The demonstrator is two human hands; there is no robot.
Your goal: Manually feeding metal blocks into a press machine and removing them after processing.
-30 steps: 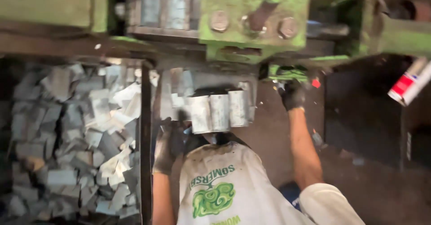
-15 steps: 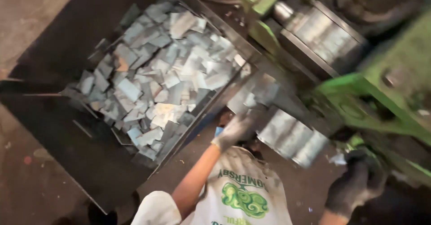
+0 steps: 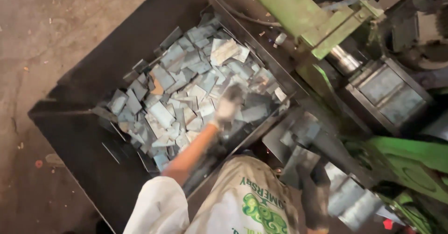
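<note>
Reaching our gloved left hand (image 3: pixel 227 104) over the black bin (image 3: pixel 88 145), already heaped with cut metal pieces (image 3: pixel 186 94), we cannot tell its grip; at four o'clock, our right hand (image 3: pixel 313 194) clasps another plate (image 3: pixel 298 166) by the green machine (image 3: pixel 298 10).

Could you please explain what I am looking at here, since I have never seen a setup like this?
There is one view, from a camera worn on a person's head, looking down past their pale printed apron. There is no robot; two gloved hands do the work. The left hand, in a light glove, reaches out over a dark metal bin filled with a loose heap of flat grey metal pieces; blur hides whether it holds one. The right hand, in a dark glove, is low beside a grey metal sheet, and its grip is not clear either. To the right stands a green machine with heavy steel parts. The bin sits on a dirty floor.
</note>
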